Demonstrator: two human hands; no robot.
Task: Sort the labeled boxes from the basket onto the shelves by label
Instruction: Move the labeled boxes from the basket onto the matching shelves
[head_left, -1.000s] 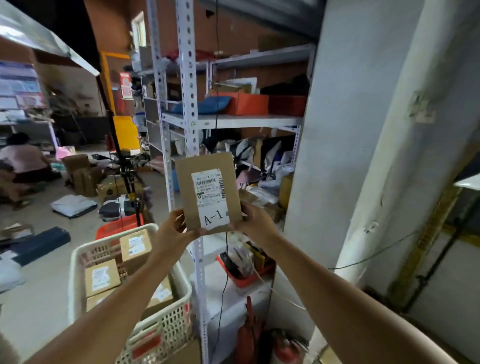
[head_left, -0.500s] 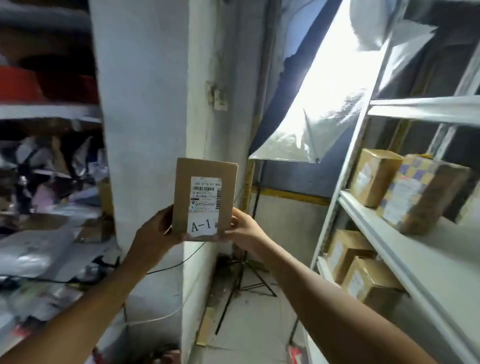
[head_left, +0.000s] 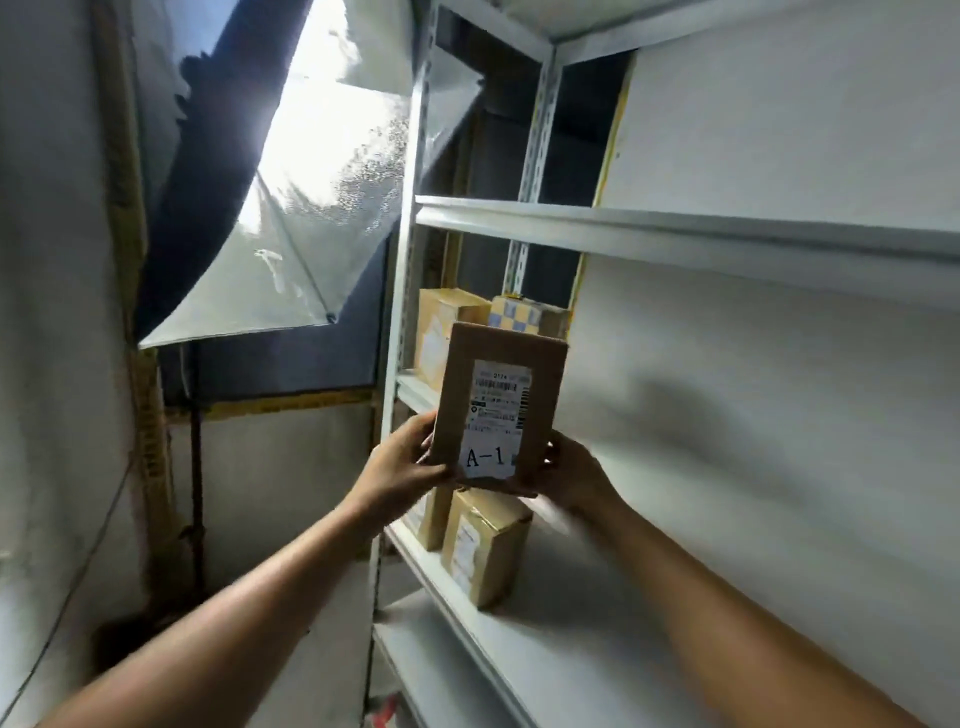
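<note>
Both hands pinch the box (head_left: 501, 410) at its lower corners — left hand (head_left: 400, 470) and right hand (head_left: 574, 475) pressed against its sides — so the A-1 label (head_left: 488, 457) faces the person for reading. Just behind the grip stand other boxes (head_left: 485, 545) on the shelf (head_left: 545, 649).

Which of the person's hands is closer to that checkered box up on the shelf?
Neither clearly: left hand and right hand both grip the A-1 box, below the checkered box.
</note>
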